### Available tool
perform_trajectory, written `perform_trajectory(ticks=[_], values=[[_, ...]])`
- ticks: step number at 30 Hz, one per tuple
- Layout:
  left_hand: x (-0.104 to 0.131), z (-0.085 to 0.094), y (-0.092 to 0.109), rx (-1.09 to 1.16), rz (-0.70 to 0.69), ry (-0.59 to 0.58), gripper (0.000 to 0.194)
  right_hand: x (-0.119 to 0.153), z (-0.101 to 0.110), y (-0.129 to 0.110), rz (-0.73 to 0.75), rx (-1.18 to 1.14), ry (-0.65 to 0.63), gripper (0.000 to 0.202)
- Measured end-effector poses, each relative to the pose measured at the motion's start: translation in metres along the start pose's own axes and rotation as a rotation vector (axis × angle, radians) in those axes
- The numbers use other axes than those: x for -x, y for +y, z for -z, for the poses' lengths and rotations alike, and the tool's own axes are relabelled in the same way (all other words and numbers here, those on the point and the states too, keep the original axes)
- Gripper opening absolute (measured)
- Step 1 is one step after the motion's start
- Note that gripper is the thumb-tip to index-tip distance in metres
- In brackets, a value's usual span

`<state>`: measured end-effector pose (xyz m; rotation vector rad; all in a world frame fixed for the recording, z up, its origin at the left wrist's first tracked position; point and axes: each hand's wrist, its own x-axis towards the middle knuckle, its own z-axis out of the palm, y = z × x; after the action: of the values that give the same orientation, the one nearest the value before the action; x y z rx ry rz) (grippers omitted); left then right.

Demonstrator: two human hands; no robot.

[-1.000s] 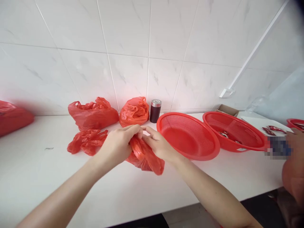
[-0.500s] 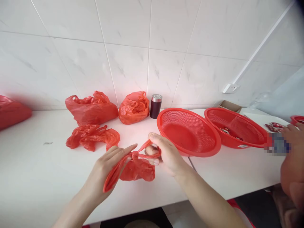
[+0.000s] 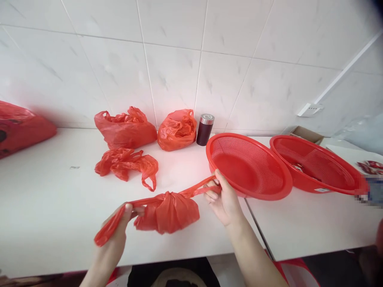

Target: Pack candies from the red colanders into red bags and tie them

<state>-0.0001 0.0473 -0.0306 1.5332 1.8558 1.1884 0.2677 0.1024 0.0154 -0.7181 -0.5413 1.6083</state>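
A red plastic bag [image 3: 170, 213] hangs just above the white table, its two handles pulled out to either side from a gathered, knotted middle. My left hand [image 3: 118, 227] is closed around one handle, whose loop drapes over the wrist. The other handle is pinched in my right hand [image 3: 223, 199], thumb pressed on top, beside the near rim of a red mesh basket [image 3: 248, 167]. What the bag holds is hidden. Behind it lies a crumpled red bag [image 3: 125, 165] with one loose handle loop.
Two filled red bags [image 3: 127, 129] [image 3: 178, 131] and a dark tumbler [image 3: 205, 129] stand along the tiled wall. A second red basket [image 3: 317, 163] has small items inside. Another red bag [image 3: 24, 129] sits at far left. A table seam [image 3: 259, 229] runs at right.
My hands have moved apart, drawing the handles out tight and wide. The bag's body now shows gathered below the knot. My left hand has closed on its handle. The view has shifted right.
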Motion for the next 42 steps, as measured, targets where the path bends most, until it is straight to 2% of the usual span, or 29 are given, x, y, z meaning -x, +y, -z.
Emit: perform_trajectory(ticks=[2,6,9,12,15,21,28,34,39,42], values=[[-0.006,-0.015,-0.002,0.039,-0.004,0.011,0.043,-0.008,0.009,0.014,0.045,0.172,-0.012,0.036],[-0.02,-0.044,-0.002,-0.019,-0.027,-0.028,0.04,-0.019,0.028,0.05,0.169,0.835,-0.006,0.045],[-0.031,-0.062,0.0,-0.097,-0.008,-0.099,0.043,-0.025,0.029,0.073,0.154,1.062,-0.058,0.048],[-0.04,-0.07,0.003,-0.11,0.03,-0.158,0.039,-0.033,0.022,0.083,0.146,1.142,-0.12,0.044],[-0.047,-0.068,0.004,-0.079,0.044,-0.207,0.04,-0.042,0.02,0.083,0.208,1.217,-0.123,0.031],[-0.05,-0.066,-0.002,-0.05,0.063,-0.277,0.047,-0.048,0.036,0.081,0.231,1.292,-0.073,0.029],[-0.058,-0.073,-0.012,-0.215,0.071,-0.256,0.036,-0.052,0.048,0.073,0.244,1.385,-0.008,0.027],[-0.057,-0.076,-0.023,-0.482,0.028,-0.21,0.029,-0.054,0.051,0.081,0.246,1.587,0.141,0.017],[-0.05,-0.082,-0.02,-0.554,-0.058,-0.204,0.031,-0.054,0.046,0.092,0.255,1.694,0.132,0.013],[-0.047,-0.079,-0.019,-0.53,-0.127,-0.208,0.037,-0.05,0.043,0.089,0.253,1.683,0.11,0.014]])
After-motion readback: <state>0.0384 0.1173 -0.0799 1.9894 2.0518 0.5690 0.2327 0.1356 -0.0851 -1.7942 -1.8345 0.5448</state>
